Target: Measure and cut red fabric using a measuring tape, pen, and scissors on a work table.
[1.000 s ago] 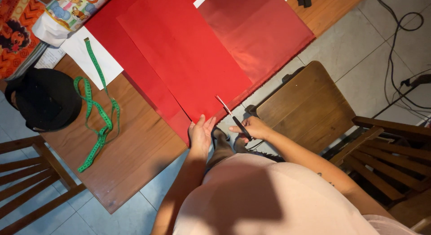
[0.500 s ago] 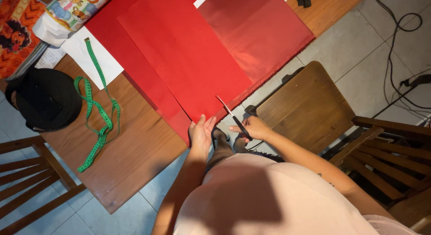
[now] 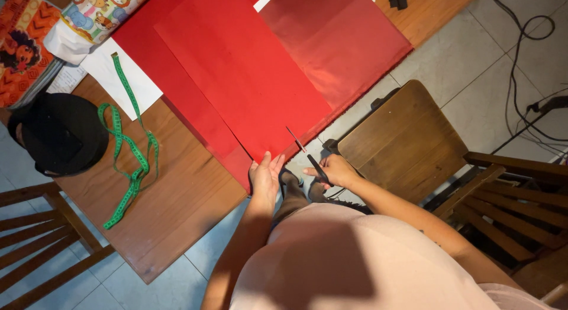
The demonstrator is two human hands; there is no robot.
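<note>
— Packages first: what sits at the far left of the table (image 3: 177, 221)?
— An orange printed bag (image 3: 26, 46) lies at the top left corner, flat, with a cartoon figure on it. Just beside it a rolled wrapping paper (image 3: 97, 11) with pale cartoon animals pokes in from the top edge, a white sheet (image 3: 121, 79) under its end.
— And below those?
— A black hat (image 3: 59, 135) rests on the table's left edge. A green tape measure (image 3: 127, 150) runs from the white sheet down across the bare wood in loose loops.
— Where is the red paper?
— The red paper (image 3: 236, 79) covers the middle and upper right of the table in overlapping sheets; its near corner hangs past the table edge, right at the hands.
— The left hand?
— The left hand (image 3: 264, 175) is open and flat, fingers together and pointing up the sheet, pressing on the paper's near edge. Its forearm comes straight up from the body.
— The right?
— The right hand (image 3: 332, 169) is closed around the black handles of the scissors (image 3: 305, 153). The blades are parted, pointing up and left, with the tips at the paper's edge just right of the left hand. The right arm is bent, elbow out over the wooden chair (image 3: 402, 144).
</note>
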